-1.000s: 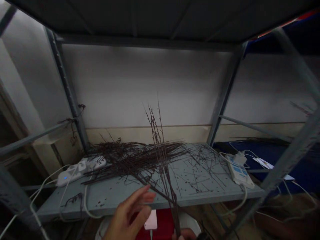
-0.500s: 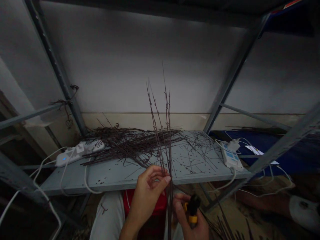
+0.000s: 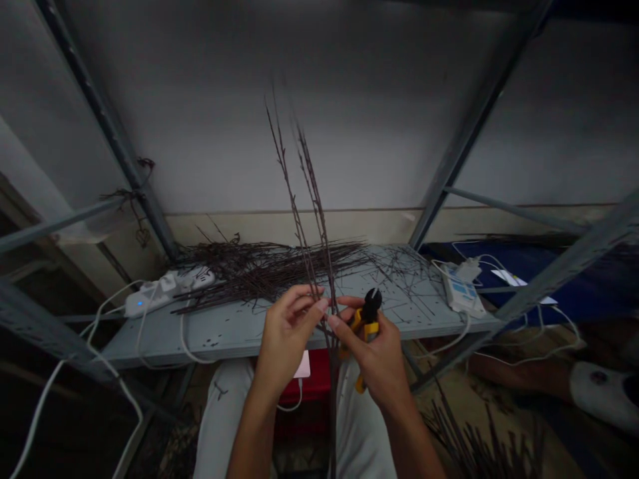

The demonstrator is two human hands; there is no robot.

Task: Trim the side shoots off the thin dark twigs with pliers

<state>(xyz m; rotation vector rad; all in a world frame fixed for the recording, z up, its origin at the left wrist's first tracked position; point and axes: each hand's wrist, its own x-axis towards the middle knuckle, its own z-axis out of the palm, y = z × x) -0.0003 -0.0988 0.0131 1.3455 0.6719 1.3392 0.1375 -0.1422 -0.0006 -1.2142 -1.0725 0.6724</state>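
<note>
My left hand (image 3: 289, 326) pinches thin dark twigs (image 3: 294, 206) between thumb and fingers, just over the shelf's front edge. Close beside it, my right hand (image 3: 372, 342) grips yellow-handled cutting pliers (image 3: 371, 307), jaws pointing up, while its thumb and forefinger touch the same bunch. The twigs stand nearly upright, tips leaning left against the wall, and their lower stems run down between my knees. Behind my hands a tangled pile of dark twigs (image 3: 259, 269) lies across the shelf.
White power strips sit on the shelf (image 3: 239, 342) at left (image 3: 150, 299) and right (image 3: 462, 293), with cables hanging over the edge. Cut stems (image 3: 479, 439) stand on the floor at right. A pink phone (image 3: 302, 364) and red stool (image 3: 314, 392) are below. Another person's leg (image 3: 529, 376) shows at far right.
My right hand has risen with the pliers and come up to the twigs beside my left hand. The twig tips have tilted left, and the view has shifted slightly.
</note>
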